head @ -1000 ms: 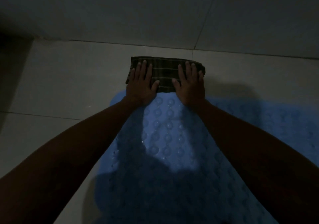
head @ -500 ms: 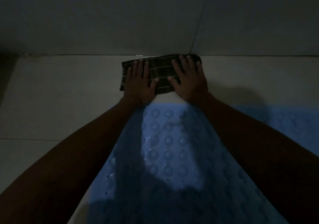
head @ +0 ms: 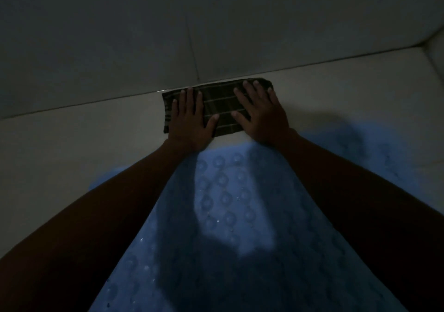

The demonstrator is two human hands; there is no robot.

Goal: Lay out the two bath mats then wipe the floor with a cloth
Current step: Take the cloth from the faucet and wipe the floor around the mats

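Dim light, head view. Dark striped cloth [head: 222,106] lies flat on the pale floor [head: 79,148], its far edge against the base of the wall [head: 144,35]. Left hand [head: 191,119] spread flat, palm down, on the cloth's left part; right hand [head: 260,114] likewise flat, fingers splayed, on its right part. Neither grips. Blue bath mat [head: 223,203] with round bumps lies just beside the cloth's near edge, apparently not touching. Forearms cross above the mat.
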